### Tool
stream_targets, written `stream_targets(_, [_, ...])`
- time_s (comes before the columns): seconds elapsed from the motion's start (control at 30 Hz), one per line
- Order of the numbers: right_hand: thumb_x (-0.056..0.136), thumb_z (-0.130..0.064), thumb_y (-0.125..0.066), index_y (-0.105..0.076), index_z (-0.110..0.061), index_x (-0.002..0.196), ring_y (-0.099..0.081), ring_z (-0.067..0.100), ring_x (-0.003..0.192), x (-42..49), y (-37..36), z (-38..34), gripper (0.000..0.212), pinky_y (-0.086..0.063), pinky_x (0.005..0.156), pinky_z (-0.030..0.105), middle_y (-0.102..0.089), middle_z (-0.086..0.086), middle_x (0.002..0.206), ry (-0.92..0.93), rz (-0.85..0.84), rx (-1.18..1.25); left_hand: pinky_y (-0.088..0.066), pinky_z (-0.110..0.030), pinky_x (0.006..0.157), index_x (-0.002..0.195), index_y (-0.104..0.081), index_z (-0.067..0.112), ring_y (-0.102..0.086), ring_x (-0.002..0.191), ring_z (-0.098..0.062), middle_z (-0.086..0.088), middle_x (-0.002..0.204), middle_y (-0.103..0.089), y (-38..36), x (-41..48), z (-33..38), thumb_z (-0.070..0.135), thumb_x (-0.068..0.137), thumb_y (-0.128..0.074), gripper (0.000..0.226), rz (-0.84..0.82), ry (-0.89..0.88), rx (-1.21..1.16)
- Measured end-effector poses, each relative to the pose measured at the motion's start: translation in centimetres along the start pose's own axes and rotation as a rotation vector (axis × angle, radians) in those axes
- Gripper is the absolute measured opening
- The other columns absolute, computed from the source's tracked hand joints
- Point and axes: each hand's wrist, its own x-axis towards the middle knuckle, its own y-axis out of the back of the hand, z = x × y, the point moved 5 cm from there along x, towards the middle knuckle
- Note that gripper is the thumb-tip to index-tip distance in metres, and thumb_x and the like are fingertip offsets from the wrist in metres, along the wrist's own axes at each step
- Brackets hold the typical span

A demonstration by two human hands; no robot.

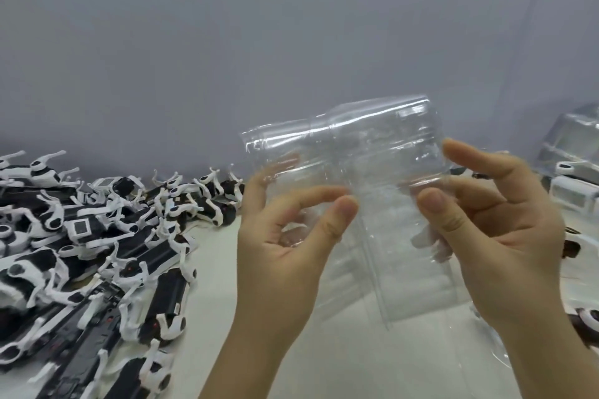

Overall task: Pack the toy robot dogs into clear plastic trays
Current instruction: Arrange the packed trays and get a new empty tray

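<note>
- Two hands hold one clear plastic tray (372, 146) up in the air, above the white table (220, 256).
- Far left, a big heap of black and white toy robot dogs (81, 236) lies on the table. They are all mixed up, and many legs stick up.
- Next comes the left hand (285, 246). Its thumb is in front of the tray and its fingers are behind, so it pinches the tray's left side.
- In the middle is the tray itself. It is see-through, so the fingers show through it.
- Then the right hand (505, 236) grips the tray's right side, thumb in front and fingers curled behind.
- Far right, more clear trays (570, 136) sit by the edge, with white and black toy parts just below them.
- A grey wall (259, 42) stands behind it all.
</note>
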Motion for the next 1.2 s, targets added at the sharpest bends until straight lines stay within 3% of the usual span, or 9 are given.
stream_targets(0.17, [0.082,-0.022,-0.070,-0.059,-0.034,0.110,-0.066,0.005,0.057,0.3,0.4,-0.5,0.032,-0.046,0.049,0.011,-0.075,-0.015,0.086,0.074,-0.001,-0.051,-0.057,-0.022,0.063,0.072,-0.076,0.030,-0.070,0.076,-0.014,0.010,0.135,-0.050,0.6,0.6,-0.4,0.047,0.073,-0.072,0.017,-0.008,-0.025,-0.012])
stream_targets(0.3, [0.077,-0.055,-0.073,-0.060,-0.040,0.114,-0.062,0.008,0.050,1.5,3.1,-0.9,0.043,-0.043,0.042,0.015,-0.075,-0.009,0.089,-0.008,0.097,-0.057,-0.057,-0.024,0.064,0.066,-0.069,0.031,-0.065,0.082,-0.020,-0.028,0.116,-0.052,1.2,1.3,-1.7,0.045,0.072,-0.067,0.016,0.042,0.038,-0.102])
stream_targets(0.4, [0.072,-0.063,-0.074,-0.058,-0.038,0.118,-0.060,0.008,0.046,1.8,4.2,-0.8,0.055,-0.040,0.040,0.014,-0.075,-0.008,0.087,-0.046,0.114,-0.013,-0.057,-0.028,0.063,0.062,-0.066,0.031,-0.054,0.099,-0.033,-0.024,0.106,-0.044,1.7,1.7,-2.7,0.044,0.070,-0.062,0.016,0.086,0.100,-0.182])
stream_targets(0.53, [0.075,-0.043,-0.075,-0.063,-0.041,0.109,-0.062,0.010,0.049,1.1,2.1,-0.1,0.036,-0.043,0.042,0.015,-0.076,-0.007,0.086,0.002,0.050,-0.029,-0.060,-0.040,0.066,0.065,-0.062,0.029,-0.064,0.082,0.005,-0.021,0.113,-0.047,0.7,0.8,-2.0,0.046,0.076,-0.057,0.021,0.066,0.022,-0.006])
stream_targets(0.63, [0.077,-0.031,-0.077,-0.057,-0.033,0.109,-0.063,0.007,0.052,0.6,0.8,0.3,0.038,-0.045,0.046,0.012,-0.075,-0.011,0.085,0.031,0.024,-0.022,-0.061,-0.040,0.069,0.069,-0.065,0.033,-0.063,0.075,0.000,-0.023,0.126,-0.044,-0.2,0.3,-1.3,0.053,0.074,-0.059,0.022,0.030,0.029,0.050])
stream_targets(0.87, [0.080,-0.028,-0.065,-0.050,-0.032,0.108,-0.062,0.010,0.053,0.0,0.0,0.2,0.032,-0.046,0.050,0.010,-0.075,-0.015,0.089,0.094,-0.017,-0.038,-0.052,-0.012,0.072,0.069,-0.069,0.035,-0.063,0.084,0.002,0.008,0.133,-0.043,-0.5,-0.2,-0.9,0.063,0.049,-0.082,0.036,0.062,0.036,0.037])
stream_targets(1.0, [0.083,-0.027,-0.071,-0.052,-0.033,0.107,-0.064,0.007,0.057,-0.1,-0.1,0.4,0.031,-0.046,0.051,0.011,-0.075,-0.013,0.091,0.107,-0.024,-0.006,-0.049,-0.008,0.071,0.060,-0.071,0.036,-0.062,0.087,0.003,-0.001,0.133,-0.045,0.0,0.3,-1.6,0.054,0.048,-0.079,0.023,0.059,0.086,0.018])
stream_targets(1.1, [0.086,-0.030,-0.071,-0.055,-0.039,0.107,-0.066,0.006,0.060,0.0,-0.2,0.0,0.028,-0.047,0.052,0.011,-0.075,-0.010,0.093,0.112,-0.051,0.027,-0.046,-0.003,0.072,0.057,-0.070,0.033,-0.056,0.085,0.023,-0.013,0.134,-0.045,0.1,0.6,-1.6,0.049,0.047,-0.079,0.021,0.039,0.097,-0.046])
stream_targets(1.2, [0.083,-0.037,-0.071,-0.057,-0.042,0.106,-0.067,0.008,0.062,0.0,-0.4,-0.1,0.027,-0.047,0.051,0.011,-0.075,-0.010,0.093,0.090,-0.071,0.020,-0.048,-0.007,0.076,0.058,-0.070,0.031,-0.062,0.089,0.011,-0.012,0.138,-0.043,0.0,0.8,-2.1,0.046,0.045,-0.090,0.028,0.023,0.109,-0.043])
